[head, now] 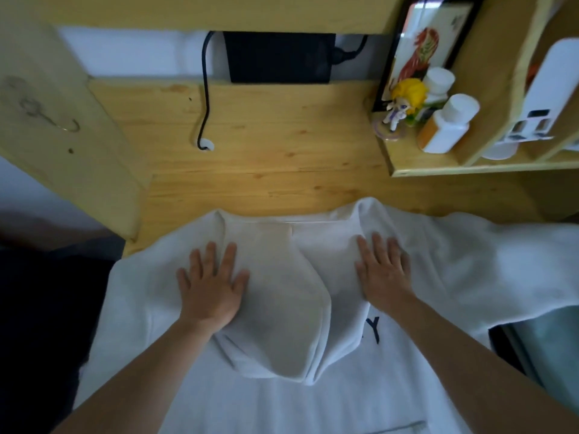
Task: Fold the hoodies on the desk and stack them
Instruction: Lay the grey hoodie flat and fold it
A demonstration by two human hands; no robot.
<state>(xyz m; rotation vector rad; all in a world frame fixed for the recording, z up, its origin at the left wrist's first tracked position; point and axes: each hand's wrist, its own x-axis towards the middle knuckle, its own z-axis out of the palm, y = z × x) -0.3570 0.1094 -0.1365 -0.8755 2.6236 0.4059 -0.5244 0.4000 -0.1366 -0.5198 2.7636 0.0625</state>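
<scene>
A white hoodie (313, 402) lies spread on the wooden desk (266, 145), its front facing up with dark lettering partly showing. Its hood (282, 308) is folded down flat over the chest. My left hand (211, 286) lies flat, fingers straight, on the left part of the hood. My right hand (383, 270) presses flat on the cloth by the hood's right edge near the shoulder. One sleeve (501, 261) stretches off to the right over the desk's edge.
A black cable (205, 104) runs down to the desk at the back, below a black box (279, 57). At right a wooden shelf (438, 167) holds a small figurine (402, 101), white bottles (448, 126) and a framed picture (423, 48). A wooden post (62, 120) stands at left.
</scene>
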